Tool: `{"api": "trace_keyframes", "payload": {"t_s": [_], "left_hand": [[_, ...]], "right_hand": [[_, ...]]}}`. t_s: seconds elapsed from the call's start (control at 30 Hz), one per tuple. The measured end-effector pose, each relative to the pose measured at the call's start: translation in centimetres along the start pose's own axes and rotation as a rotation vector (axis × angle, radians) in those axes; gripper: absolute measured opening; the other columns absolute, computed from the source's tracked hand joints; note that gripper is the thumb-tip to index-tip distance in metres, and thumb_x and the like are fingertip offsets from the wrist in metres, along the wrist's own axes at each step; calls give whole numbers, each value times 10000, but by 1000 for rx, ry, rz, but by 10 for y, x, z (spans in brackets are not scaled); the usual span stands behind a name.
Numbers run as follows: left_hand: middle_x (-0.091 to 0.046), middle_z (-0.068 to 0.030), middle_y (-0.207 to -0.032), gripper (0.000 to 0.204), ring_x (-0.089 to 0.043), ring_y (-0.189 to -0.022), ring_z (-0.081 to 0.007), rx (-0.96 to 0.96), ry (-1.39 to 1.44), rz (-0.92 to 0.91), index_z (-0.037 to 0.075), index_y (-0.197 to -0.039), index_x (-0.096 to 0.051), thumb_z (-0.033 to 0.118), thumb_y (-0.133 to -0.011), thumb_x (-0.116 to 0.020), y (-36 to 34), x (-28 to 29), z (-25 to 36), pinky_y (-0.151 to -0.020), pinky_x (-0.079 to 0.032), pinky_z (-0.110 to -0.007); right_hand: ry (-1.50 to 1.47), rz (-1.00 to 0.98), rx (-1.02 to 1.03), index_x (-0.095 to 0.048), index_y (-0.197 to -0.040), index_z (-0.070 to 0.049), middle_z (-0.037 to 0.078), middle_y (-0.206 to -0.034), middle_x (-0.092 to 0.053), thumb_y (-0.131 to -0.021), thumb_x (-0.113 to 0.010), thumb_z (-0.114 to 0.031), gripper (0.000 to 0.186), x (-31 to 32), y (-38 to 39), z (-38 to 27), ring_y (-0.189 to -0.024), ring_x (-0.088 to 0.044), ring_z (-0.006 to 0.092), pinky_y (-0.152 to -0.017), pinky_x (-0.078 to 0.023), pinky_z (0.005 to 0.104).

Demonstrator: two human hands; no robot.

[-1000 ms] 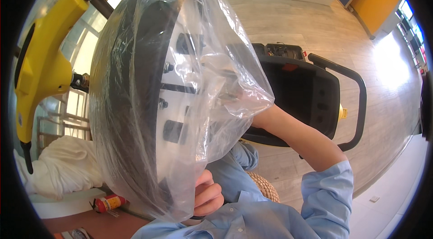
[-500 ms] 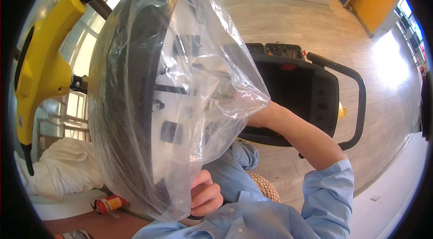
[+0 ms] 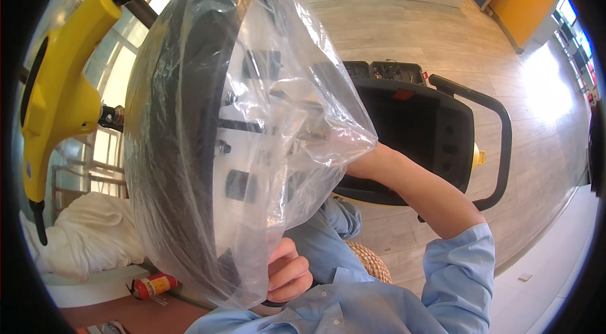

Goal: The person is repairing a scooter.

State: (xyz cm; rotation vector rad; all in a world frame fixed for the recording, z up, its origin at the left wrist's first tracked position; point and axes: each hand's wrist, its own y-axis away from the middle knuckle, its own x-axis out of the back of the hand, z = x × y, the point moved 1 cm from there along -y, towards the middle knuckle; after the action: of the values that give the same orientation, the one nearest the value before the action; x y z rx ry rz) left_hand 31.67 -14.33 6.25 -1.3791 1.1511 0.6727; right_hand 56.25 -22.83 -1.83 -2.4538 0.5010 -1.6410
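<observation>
A large curved black shell (image 3: 173, 100) with a whitish inner face fills the left middle, wrapped in a clear plastic bag (image 3: 328, 94). Black pads and small metal bolts show through the film on the whitish face. At the lower edge of the bag my left hand (image 3: 290, 271) is closed, its fingers curled on the plastic. My right hand (image 3: 360, 160) reaches in from the right and goes behind the crumpled film; its fingers are hidden there. A yellow handlebar (image 3: 63, 88) with black grips stands just left of the shell.
A black open-topped housing (image 3: 416, 138) with a bent black tube handle (image 3: 505, 138) stands to the right. Behind it lies an open black case (image 3: 398, 71). A red fire extinguisher (image 3: 153, 285), white cloth (image 3: 95, 233) and a woven stool (image 3: 369, 261) are nearby.
Almost nothing differs. The bagged shell has shifted very slightly to the right; both hands keep their places.
</observation>
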Motion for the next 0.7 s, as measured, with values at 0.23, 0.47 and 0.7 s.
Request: {"api": "trace_keyframes", "payload": {"t_s": [0.23, 0.47, 0.7], "left_hand": [[-701, 41, -1299, 357, -615, -818, -143, 5, -8, 6, 211, -1394, -610, 377, -1092, -519, -1, -2, -1, -630, -551, -251], [-703, 46, -1300, 346, -615, -816, -138, -2, -4, 30, 222, -1386, -616, 374, -1088, -525, 0, -3, -2, -636, -551, -252], [-701, 46, -1301, 341, -618, -829, -137, -26, 10, 43, 226, -1385, -615, 367, -1087, -526, -1, -4, -4, -654, -554, -250]], "right_hand": [[-104, -86, 3, -697, -1229, -77, 107, -1026, -727, -845, -665, -31, 388, 6, -1, 6, -1043, -677, 302, -912, -553, 428], [-119, 1, 48, -733, -1125, -63, 121, -973, -719, -825, -665, -13, 312, 13, 3, 4, -993, -682, 331, -861, -568, 434], [-141, 87, 53, -715, -1012, -35, 132, -962, -719, -827, -684, -37, 187, 7, 1, 0, -984, -692, 336, -851, -580, 432]]}}
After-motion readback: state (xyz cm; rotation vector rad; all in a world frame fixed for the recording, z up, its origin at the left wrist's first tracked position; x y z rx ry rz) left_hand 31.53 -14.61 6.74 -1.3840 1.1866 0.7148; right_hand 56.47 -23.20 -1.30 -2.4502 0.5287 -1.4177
